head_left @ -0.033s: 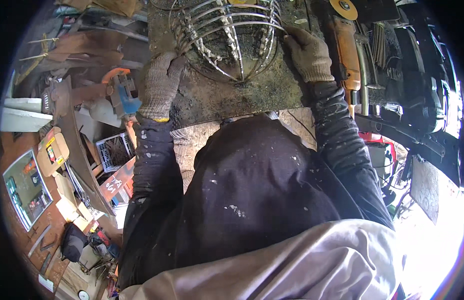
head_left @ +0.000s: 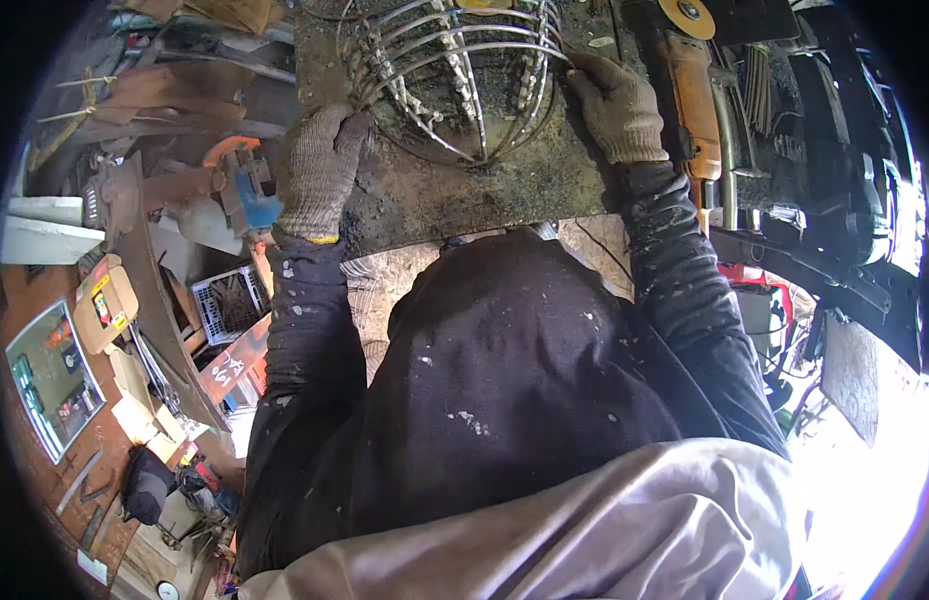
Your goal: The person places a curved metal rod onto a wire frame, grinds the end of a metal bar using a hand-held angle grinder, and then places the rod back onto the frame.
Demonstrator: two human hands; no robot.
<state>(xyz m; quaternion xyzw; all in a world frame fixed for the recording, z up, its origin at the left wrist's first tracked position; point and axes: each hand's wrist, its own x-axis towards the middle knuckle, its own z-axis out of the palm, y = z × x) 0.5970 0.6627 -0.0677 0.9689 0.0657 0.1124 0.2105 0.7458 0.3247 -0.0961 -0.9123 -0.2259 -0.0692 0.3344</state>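
Note:
A dome-like cage of bent metal rods (head_left: 465,80) rests on the dark, grimy tabletop (head_left: 474,200) at the top of the head view. Its upright rods carry lumpy whitish crust, and its far side is cut off by the upper edge. My left hand (head_left: 324,165), in a dirty knitted glove, is closed at the cage's left side, where the curved rods meet. On the opposite side my right hand (head_left: 619,110), gloved too, grips the end of the nearest curved rods. Its fingertips are partly hidden.
Right of the table lies an orange-bodied power tool (head_left: 695,110), with a yellowish disc (head_left: 690,15) beyond it. A blue and orange tool (head_left: 249,195) stands left of my left hand. Further down are a white plastic basket (head_left: 229,303) and a cluttered brown board (head_left: 69,440).

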